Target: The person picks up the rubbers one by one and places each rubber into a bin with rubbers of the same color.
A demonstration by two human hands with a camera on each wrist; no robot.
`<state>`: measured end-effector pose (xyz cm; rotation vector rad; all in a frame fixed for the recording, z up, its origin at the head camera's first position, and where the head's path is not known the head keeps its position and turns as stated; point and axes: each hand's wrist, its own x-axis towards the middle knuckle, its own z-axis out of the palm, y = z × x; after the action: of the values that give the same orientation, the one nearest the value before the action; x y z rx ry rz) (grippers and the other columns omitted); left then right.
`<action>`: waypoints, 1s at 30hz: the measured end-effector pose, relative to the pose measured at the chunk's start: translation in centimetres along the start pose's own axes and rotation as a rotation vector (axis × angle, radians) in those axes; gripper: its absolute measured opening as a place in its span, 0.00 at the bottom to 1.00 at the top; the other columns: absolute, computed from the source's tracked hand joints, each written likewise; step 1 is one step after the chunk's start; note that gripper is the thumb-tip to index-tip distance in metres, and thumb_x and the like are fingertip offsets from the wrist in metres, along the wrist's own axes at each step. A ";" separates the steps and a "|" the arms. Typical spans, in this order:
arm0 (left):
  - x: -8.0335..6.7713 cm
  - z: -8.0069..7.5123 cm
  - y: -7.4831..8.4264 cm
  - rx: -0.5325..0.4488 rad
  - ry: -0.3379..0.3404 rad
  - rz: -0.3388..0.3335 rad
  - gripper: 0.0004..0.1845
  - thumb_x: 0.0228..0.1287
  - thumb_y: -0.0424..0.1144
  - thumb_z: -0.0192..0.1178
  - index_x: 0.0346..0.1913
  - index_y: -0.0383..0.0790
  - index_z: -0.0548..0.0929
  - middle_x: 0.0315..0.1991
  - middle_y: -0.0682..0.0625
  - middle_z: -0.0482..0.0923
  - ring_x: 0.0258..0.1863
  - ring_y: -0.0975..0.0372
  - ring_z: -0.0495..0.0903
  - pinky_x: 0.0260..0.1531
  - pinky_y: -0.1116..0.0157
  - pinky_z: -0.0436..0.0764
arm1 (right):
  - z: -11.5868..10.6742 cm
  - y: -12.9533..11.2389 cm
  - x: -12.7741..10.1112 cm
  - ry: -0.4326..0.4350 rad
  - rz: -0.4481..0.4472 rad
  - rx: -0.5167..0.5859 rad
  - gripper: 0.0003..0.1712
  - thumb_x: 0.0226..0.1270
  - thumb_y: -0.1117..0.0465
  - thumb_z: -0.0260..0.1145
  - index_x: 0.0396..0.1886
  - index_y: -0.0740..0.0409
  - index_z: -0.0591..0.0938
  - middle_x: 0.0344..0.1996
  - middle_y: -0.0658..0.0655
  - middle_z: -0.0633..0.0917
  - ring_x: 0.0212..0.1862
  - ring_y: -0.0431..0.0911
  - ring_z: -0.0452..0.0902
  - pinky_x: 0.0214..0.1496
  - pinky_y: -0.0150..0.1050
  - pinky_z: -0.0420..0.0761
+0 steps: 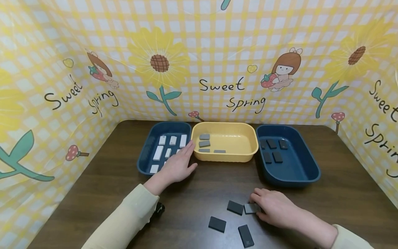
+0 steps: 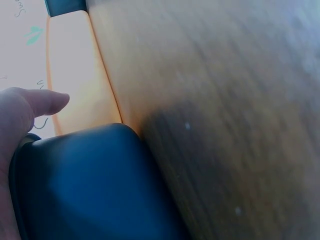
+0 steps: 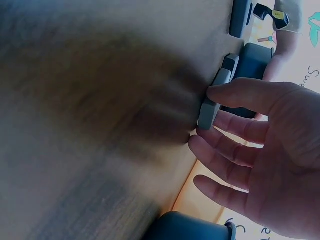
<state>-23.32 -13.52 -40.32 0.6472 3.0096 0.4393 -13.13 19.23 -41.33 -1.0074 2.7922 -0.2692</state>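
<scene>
My right hand (image 1: 276,207) is low over the table, its thumb on one side of a small grey block (image 1: 250,208) and its fingers on the other. In the right wrist view the thumb presses the near face of that grey block (image 3: 210,109). Black blocks (image 1: 235,207) lie to its left and nearer to me. My left hand (image 1: 175,166), fingers straight, lies over the right side of the left blue tray (image 1: 143,162), its fingertips at the left rim of the yellow tray (image 1: 224,157). That hand covers some of the white blocks (image 1: 158,153).
The yellow tray holds several grey blocks (image 1: 204,143) at its left. Beside it, the right blue tray (image 1: 295,166) has several black blocks (image 1: 277,157) in it. A patterned cloth (image 1: 217,52) hangs behind the brown table (image 1: 192,207).
</scene>
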 end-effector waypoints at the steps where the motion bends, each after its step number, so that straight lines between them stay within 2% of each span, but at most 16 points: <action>1: 0.0 0.0 0.0 -0.001 0.002 0.002 0.41 0.69 0.50 0.57 0.76 0.37 0.51 0.77 0.47 0.44 0.73 0.54 0.52 0.67 0.54 0.58 | 0.0 0.0 0.0 -0.002 0.001 -0.001 0.13 0.53 0.59 0.75 0.37 0.48 0.81 0.29 0.41 0.74 0.26 0.35 0.67 0.29 0.33 0.75; 12: 0.1 0.0 0.0 0.003 -0.014 -0.019 0.41 0.69 0.50 0.56 0.77 0.39 0.49 0.77 0.49 0.43 0.74 0.56 0.51 0.67 0.55 0.57 | -0.2 0.0 0.1 -0.016 -0.001 -0.005 0.13 0.53 0.59 0.74 0.37 0.48 0.80 0.28 0.41 0.73 0.26 0.36 0.66 0.28 0.34 0.73; 19: 0.2 0.1 0.0 0.001 -0.006 -0.015 0.41 0.69 0.50 0.57 0.77 0.39 0.50 0.77 0.48 0.44 0.74 0.56 0.51 0.67 0.55 0.57 | -0.5 0.1 0.1 -0.038 0.009 0.024 0.13 0.52 0.58 0.74 0.37 0.48 0.80 0.27 0.41 0.72 0.22 0.35 0.64 0.24 0.32 0.71; 24: 0.2 0.3 -0.1 0.005 -0.003 -0.017 0.41 0.69 0.50 0.57 0.77 0.40 0.50 0.77 0.49 0.44 0.74 0.56 0.51 0.67 0.55 0.57 | -1.4 0.1 0.3 -0.045 0.016 0.024 0.14 0.52 0.57 0.75 0.36 0.49 0.80 0.26 0.41 0.71 0.20 0.35 0.64 0.23 0.32 0.70; 30: 0.2 0.3 -0.1 0.005 -0.002 -0.017 0.41 0.69 0.50 0.56 0.77 0.40 0.50 0.77 0.49 0.44 0.73 0.56 0.52 0.67 0.55 0.58 | -3.2 0.0 1.3 0.012 0.025 0.020 0.14 0.53 0.58 0.75 0.38 0.49 0.80 0.28 0.42 0.73 0.22 0.35 0.66 0.24 0.31 0.72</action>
<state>-23.51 -13.49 -40.62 0.6220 3.0125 0.4303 -14.80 18.72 -38.39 -0.9688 2.8052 -0.3008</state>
